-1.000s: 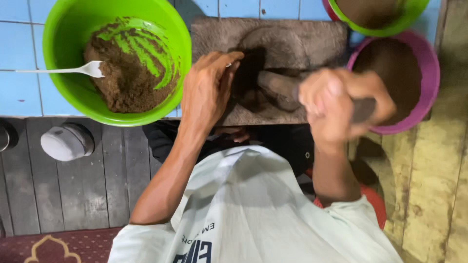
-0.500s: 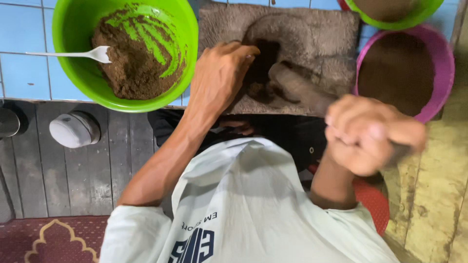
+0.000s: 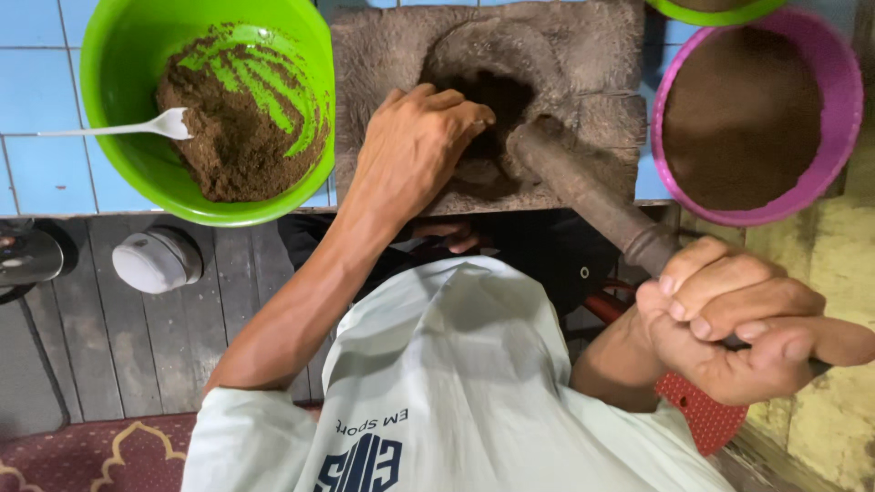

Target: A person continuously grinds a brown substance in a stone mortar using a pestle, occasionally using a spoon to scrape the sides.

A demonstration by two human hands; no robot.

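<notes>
My left hand [image 3: 415, 146] rests on a grey stone grinding slab [image 3: 383, 55], fingers curled into its dark hollow. Whether it holds anything there is hidden. My right hand [image 3: 738, 323] is closed around the near end of a long, dark stone pestle [image 3: 583, 196], whose far tip lies at the hollow beside my left fingers. A green bowl [image 3: 118, 73] with brown ground paste and a white plastic spoon [image 3: 137, 128] stands left of the slab. A pink bowl [image 3: 843, 91] of brown powder stands on the right.
The slab and bowls sit on a blue tiled surface [image 3: 32, 91]. Another green bowl's rim [image 3: 711, 11] shows at the top. Below are dark wooden floorboards [image 3: 109, 355], a round white lid [image 3: 155, 260], a red patterned mat [image 3: 91, 451] and a red perforated object [image 3: 702, 415].
My right hand has pulled back toward me and lower right, gripping the pestle, which now stretches out from the hollow. My left hand stayed at the hollow. The view has closed in.
</notes>
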